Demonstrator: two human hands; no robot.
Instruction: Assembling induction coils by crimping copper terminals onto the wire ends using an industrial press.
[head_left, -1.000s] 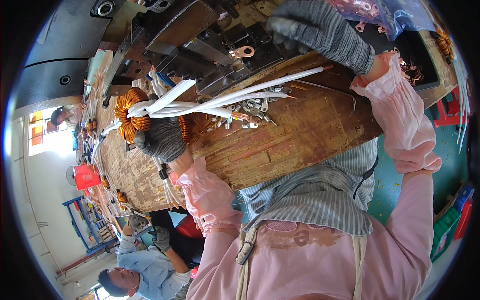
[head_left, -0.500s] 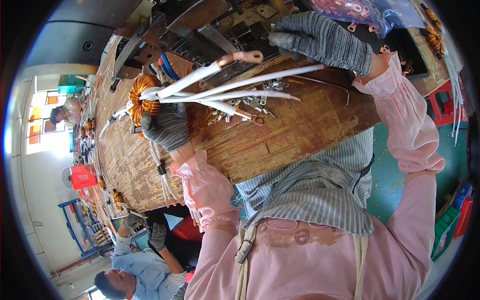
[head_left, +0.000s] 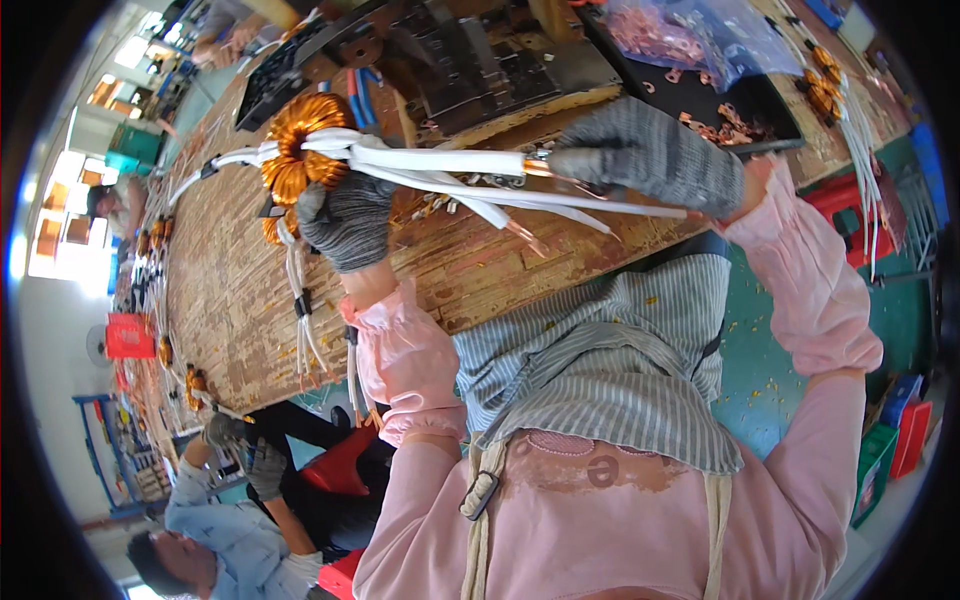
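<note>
My left hand [head_left: 348, 222], in a grey knitted glove, is closed around the underside of a copper-wire toroidal coil [head_left: 308, 114]. Thick white-sleeved leads [head_left: 450, 161] run from the coil to the right, held above the wooden bench. At the end of the thickest lead, my gloved right hand [head_left: 650, 155] pinches the bare copper tip; the lug on it is hidden by my fingers. Two of the other leads end in exposed copper [head_left: 527, 238] below my right hand. A second, smaller coil [head_left: 275, 228] with white leads lies beside my left hand.
A dark metal press or fixture [head_left: 480, 75] stands behind the leads. Right of it, a black tray [head_left: 765, 120] holds copper lugs and a plastic bag of lugs [head_left: 665, 40]. More coils [head_left: 823, 85] lie far right. A co-worker [head_left: 215, 540] sits at lower left.
My right hand has come down from beside the fixture and taken the lugged end of the thick lead. That lead has swung lower, nearly level. My left hand still holds the coil; the view has shifted.
</note>
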